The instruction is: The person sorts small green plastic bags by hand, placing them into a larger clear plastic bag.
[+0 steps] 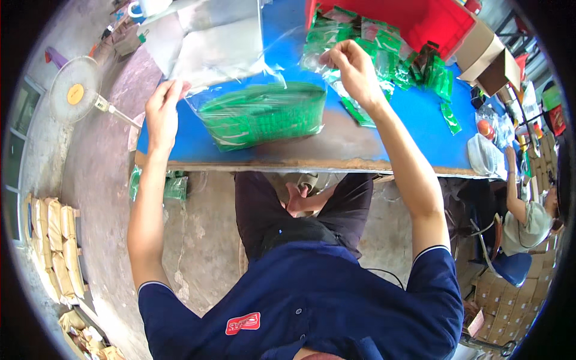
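A clear plastic bag [195,99] spans the gap between my two hands, its mouth side stretched away from me. Inside it stands a tightly packed row of green packets [264,117], slightly blurred, over the blue table [420,147]. My left hand [163,114] pinches the bag's left corner with thumb and fingers. With bent fingers, my right hand [358,72] grips the bag's film on the right, above the loose green packets. A stack of clear bags [219,45] lies just beyond the packed bag.
Loose green sachets [384,45] spill from a red bin [420,24] at the far right. A cardboard box [489,63] and a filled clear bag [485,156] stand at the right. A fan [75,90] is left; another person [528,225] sits right.
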The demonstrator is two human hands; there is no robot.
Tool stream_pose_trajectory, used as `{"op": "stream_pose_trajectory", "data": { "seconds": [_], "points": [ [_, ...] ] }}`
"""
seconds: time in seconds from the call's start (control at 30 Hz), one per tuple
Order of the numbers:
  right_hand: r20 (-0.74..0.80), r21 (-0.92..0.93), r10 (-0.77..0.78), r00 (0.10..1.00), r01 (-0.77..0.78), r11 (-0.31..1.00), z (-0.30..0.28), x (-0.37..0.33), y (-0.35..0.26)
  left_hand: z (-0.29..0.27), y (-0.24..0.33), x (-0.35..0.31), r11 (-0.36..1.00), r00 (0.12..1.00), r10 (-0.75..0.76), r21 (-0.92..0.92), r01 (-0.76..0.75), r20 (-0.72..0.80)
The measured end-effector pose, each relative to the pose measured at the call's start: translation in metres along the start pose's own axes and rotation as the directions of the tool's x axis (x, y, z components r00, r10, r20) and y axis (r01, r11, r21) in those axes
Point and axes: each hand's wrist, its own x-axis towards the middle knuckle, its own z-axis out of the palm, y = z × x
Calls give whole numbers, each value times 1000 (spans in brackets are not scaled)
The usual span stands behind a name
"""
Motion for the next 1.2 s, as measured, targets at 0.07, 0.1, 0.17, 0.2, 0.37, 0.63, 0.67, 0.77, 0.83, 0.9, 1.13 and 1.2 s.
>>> {"op": "stream_pose_trajectory", "data": {
  "seconds": [0.07, 0.1, 0.17, 0.2, 0.37, 0.63, 0.67, 0.77, 0.83, 0.9, 1.13, 1.2],
  "points": [
    [-48, 88, -104, 993, 107, 990, -2, -10, -9, -3, 4, -7, 993, 998, 52, -105, -56, -40],
    [-94, 175, -198, 976, 212, 962, -2, -16, -12, -1, 9, -9, 969, 992, 117, -216, -124, -45],
    [-134, 82, -258, 957, 270, 959, -4, -26, -9, 1, 3, -16, 971, 992, 108, -209, -119, -62],
    [-163, -15, -322, 933, 324, 946, -5, -27, -2, 7, -6, -13, 972, 991, 99, -204, -115, -85],
    [-357, 161, -92, 929, 159, 974, 47, 19, 32, 47, -35, 19, 980, 938, 197, 17, -201, -285],
    [-500, -8, -33, 866, 34, 999, 73, -52, 55, 80, -46, -46, 966, 746, 246, 91, -243, -619],
    [-436, 193, 71, 897, 17, 981, 69, -78, 53, 80, -48, -64, 958, 744, 277, 116, -261, -608],
    [-260, 484, 338, 904, -181, 856, 70, -135, 49, 71, -50, -107, 958, 784, 284, 196, -210, -552],
    [-208, 489, 414, 886, -272, 829, 69, -153, 65, 66, -65, -122, 975, 846, 184, 203, -92, -501],
    [-156, 432, 457, 876, -355, 829, 69, -159, 68, 55, -64, -128, 985, 919, 2, 161, 67, -395],
    [-113, -339, 334, 936, -352, 872, 58, -163, 71, 19, -53, -127, 745, 770, -635, 208, 633, -70],
    [-299, -447, 180, 937, -304, 841, 47, -151, 69, -11, -65, -125, 780, 967, -185, 572, 253, -176]
  ]
}}
